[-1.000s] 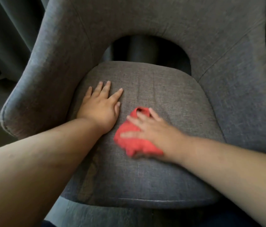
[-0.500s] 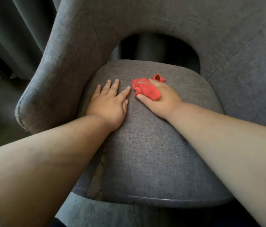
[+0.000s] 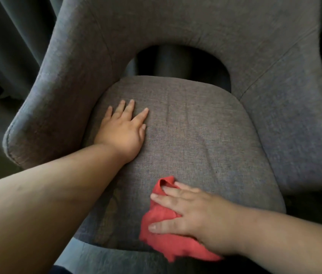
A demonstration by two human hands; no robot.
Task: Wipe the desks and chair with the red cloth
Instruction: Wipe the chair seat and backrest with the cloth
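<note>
Red cloth [image 3: 168, 242] pressed flat at the front edge of the chair seat [image 3: 195, 139].

The right hand [image 3: 188, 214] lies on the crumpled cloth with straight, spread fingers, pinning it to the grey cushion; part of the cloth hangs over the front rim. The left hand [image 3: 122, 131] rests palm-down, fingers spread, on the seat's left side, apart from the cloth. The grey fabric chair [image 3: 176, 26] curves around the seat, dark curtains [image 3: 7, 40] beyond.

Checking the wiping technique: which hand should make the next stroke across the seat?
Right. The right hand presses flat on the red cloth at the seat cushion's front edge; the left hand only braces, bare.
</note>
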